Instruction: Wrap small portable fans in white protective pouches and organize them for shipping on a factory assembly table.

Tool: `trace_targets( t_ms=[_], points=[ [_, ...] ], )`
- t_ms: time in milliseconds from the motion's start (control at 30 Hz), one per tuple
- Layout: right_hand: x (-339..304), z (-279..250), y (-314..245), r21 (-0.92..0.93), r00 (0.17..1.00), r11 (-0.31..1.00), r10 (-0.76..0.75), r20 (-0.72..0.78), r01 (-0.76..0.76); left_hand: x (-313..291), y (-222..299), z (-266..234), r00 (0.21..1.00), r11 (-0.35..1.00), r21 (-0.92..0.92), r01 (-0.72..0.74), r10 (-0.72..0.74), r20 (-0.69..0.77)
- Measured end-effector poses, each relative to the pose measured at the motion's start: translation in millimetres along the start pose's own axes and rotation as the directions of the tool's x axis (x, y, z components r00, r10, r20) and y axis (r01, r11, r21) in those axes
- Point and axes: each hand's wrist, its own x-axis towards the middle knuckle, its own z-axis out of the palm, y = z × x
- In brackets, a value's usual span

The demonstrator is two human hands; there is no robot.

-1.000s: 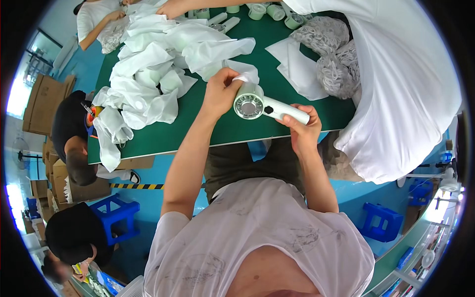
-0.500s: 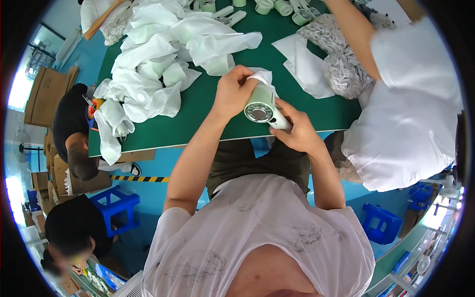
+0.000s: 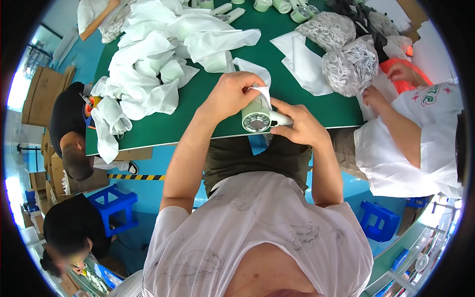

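Observation:
I hold a small pale green handheld fan (image 3: 256,117) over the near edge of the green table (image 3: 198,94), its round grille facing me. My left hand (image 3: 232,95) grips the fan's head from above, together with a piece of white cloth (image 3: 259,79) that drapes over it. My right hand (image 3: 296,124) wraps around the white handle on the right side. Both hands touch the fan.
A heap of white cloth bags (image 3: 158,54) covers the table's left half. More green fans (image 3: 282,6) lie at the far edge. Bundles of white cord (image 3: 350,67) sit at right, where a person in white (image 3: 415,133) works. Blue stools (image 3: 115,208) and two people are at left.
The fan has turned so its grille faces me and moved closer to my body. My right hand slid along the handle toward the head. The person at right drew back.

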Motion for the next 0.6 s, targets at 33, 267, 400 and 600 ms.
trace_targets(
  t_ms=[33, 267, 400, 600],
  points=[
    [1, -1, -1, 0.022, 1.0, 1.0, -0.018, -0.016, 0.018, -1, -1, -1, 1.0, 1.0, 0.002, 0.004, -0.004, -0.006],
    [-6, -8, -2, 0.102, 0.996, 0.994, 0.054, -0.066, -0.047, -16, 0, -6, 0.975, 0.836, 0.524, -0.162, 0.219, -0.048],
    [-9, -8, -1, 0.097, 0.989, 0.991, 0.1, -0.112, -0.089, -25, -2, 0, 0.99, 0.856, 0.516, 0.034, 0.044, -0.137],
    [-3, 3, -16, -0.212, 0.949, 0.947, 0.184, -0.255, -0.241, -35, 19, 21, 0.962, 0.922, 0.372, -0.105, 0.189, -0.196]
  ],
)
